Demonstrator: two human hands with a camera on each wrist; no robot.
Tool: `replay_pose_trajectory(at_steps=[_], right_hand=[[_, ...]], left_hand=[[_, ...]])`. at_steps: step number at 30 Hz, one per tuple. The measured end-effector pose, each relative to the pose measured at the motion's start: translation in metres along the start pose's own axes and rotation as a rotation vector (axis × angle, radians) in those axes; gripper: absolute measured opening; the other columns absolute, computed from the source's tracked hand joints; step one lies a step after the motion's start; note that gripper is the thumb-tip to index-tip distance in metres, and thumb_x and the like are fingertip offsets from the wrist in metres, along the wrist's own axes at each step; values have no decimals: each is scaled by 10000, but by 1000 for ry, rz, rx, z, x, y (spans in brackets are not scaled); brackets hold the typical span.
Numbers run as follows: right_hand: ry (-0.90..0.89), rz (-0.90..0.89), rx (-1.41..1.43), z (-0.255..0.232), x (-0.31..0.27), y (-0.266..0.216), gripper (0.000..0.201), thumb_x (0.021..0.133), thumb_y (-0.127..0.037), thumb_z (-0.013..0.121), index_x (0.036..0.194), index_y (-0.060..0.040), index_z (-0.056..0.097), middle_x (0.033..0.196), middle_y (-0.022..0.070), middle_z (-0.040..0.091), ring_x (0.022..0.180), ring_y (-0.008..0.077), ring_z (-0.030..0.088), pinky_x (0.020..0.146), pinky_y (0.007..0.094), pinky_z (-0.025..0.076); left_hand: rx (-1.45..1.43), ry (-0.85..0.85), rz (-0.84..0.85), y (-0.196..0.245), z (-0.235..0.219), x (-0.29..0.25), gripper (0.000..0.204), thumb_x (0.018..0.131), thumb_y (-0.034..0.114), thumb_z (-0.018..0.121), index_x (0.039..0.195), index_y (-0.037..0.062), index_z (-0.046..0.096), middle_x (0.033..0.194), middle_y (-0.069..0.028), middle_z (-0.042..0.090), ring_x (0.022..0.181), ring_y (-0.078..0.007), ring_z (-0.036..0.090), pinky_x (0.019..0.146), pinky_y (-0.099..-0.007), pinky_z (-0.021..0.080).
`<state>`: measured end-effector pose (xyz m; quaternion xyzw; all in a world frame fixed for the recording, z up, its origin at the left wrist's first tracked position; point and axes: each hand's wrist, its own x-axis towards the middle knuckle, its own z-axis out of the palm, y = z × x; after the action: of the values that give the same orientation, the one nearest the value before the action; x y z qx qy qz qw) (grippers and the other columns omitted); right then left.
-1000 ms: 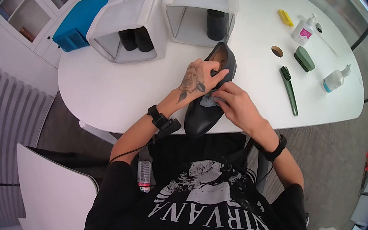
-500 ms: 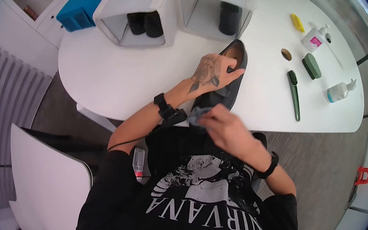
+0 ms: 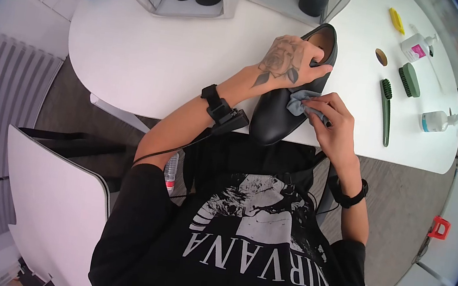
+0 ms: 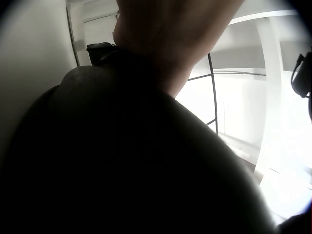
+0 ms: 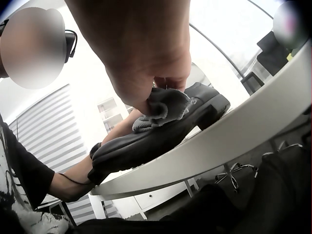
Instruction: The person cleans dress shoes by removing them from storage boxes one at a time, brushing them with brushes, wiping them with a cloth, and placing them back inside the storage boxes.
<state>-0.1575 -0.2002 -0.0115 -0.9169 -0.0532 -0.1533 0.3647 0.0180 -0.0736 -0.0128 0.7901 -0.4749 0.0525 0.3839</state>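
A black leather shoe [image 3: 274,118] lies at the near table edge, its toe toward the person. My left hand [image 3: 288,64] grips it at the opening, with fingers curled over the rim and the thumb along the far side. My right hand [image 3: 336,128] pinches a crumpled grey cloth [image 3: 298,103] against the upper, just in front of the opening. From the right wrist, the cloth [image 5: 173,108] shows a frayed edge and lies over the side of the shoe [image 5: 129,151]. A large dark shape fills most of the left wrist view.
Two white boxes, the left box [image 3: 171,11] and another [image 3: 282,2], hold black shoes at the back. On the right lie a long green brush [image 3: 386,111], an oval green brush [image 3: 409,80], a spray bottle [image 3: 439,121], a pump bottle [image 3: 417,47] and a yellow object [image 3: 396,20].
My right hand has carried the cloth from beside the opening down over the toe, then back up to the upper's side. My left hand keeps its grip. The head view has shifted.
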Motion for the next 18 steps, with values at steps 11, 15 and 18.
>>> replay_pose_trajectory(at_steps=[11,15,18], right_hand=[[12,-77,-125,-3,10,-4,196,848,46,756,1034,-14,743,995,112,661,903,300,694,767,396,562],[181,-85,-296,-20,33,19,183,868,53,722,1040,-7,734,964,144,646,848,329,675,738,417,542],[108,-19,-313,-31,46,50,207,878,52,692,1075,-1,726,938,152,649,842,344,669,748,416,542]], left_hand=[[-28,70,24,-6,6,-2,485,917,446,742,675,52,596,580,-97,561,568,-312,571,631,-423,479],[-112,110,-27,-21,7,-1,525,925,457,744,666,35,570,567,-103,519,543,-281,517,590,-407,436],[-193,77,-104,-35,-6,0,568,949,472,731,677,3,560,555,-95,450,534,-230,432,563,-379,387]])
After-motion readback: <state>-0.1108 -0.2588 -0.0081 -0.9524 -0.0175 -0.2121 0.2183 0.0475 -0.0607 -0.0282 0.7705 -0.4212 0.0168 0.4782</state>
